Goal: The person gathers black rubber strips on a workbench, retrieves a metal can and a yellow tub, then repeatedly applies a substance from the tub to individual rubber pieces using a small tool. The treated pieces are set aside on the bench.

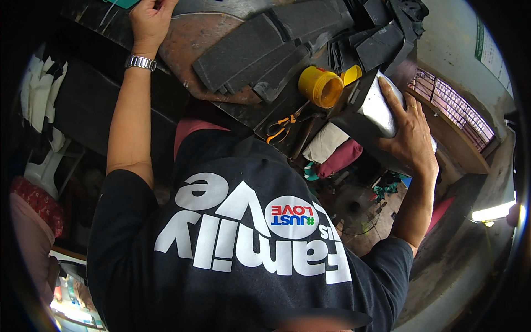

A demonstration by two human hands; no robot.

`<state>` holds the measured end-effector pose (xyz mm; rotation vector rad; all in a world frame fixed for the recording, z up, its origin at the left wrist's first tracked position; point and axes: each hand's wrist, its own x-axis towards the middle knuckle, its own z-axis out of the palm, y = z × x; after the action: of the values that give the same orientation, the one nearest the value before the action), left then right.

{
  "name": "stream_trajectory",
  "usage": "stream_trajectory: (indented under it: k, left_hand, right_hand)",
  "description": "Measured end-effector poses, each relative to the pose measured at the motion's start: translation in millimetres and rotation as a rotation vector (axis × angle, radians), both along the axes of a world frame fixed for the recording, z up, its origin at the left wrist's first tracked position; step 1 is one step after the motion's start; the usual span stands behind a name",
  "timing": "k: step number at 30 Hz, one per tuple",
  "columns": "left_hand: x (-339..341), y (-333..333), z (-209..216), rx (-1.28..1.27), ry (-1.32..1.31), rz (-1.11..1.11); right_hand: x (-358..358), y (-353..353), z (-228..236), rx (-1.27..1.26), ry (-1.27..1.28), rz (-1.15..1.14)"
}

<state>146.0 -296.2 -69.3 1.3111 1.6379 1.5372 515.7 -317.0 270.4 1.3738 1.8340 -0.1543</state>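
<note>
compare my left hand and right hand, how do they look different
The left hand has a metal watch at its wrist; the right hand has a bare wrist, with a ring on one finger.
The left hand is curled and partly cut off by the top edge; the right hand is well inside the picture, open against a silvery-white surface.
Both are ungloved.

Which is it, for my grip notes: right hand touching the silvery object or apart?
Touching: head view shows the right hand laid on the silvery object.
</note>
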Motion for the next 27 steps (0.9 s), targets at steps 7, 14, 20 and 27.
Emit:
stream_trajectory:
  k: [7, 14, 20, 27]
  left_hand:
    - [0, 0, -4, -0.024, -0.022, 0.012]
    - [-8, 3, -15, -0.024, -0.100, -0.030]
    - [0, 14, 31, 0.007, 0.018, -0.120]
    - [73, 49, 74, 0.219, 0.461, -0.547]
  right_hand:
    - [14, -18, 7, 0.060, 0.136, -0.062]
    - [42, -44, 12, 0.147, 0.390, -0.182]
    - [59, -68, 3, 0.221, 0.564, -0.232]
    - [71, -78, -5, 0.249, 0.590, -0.229]
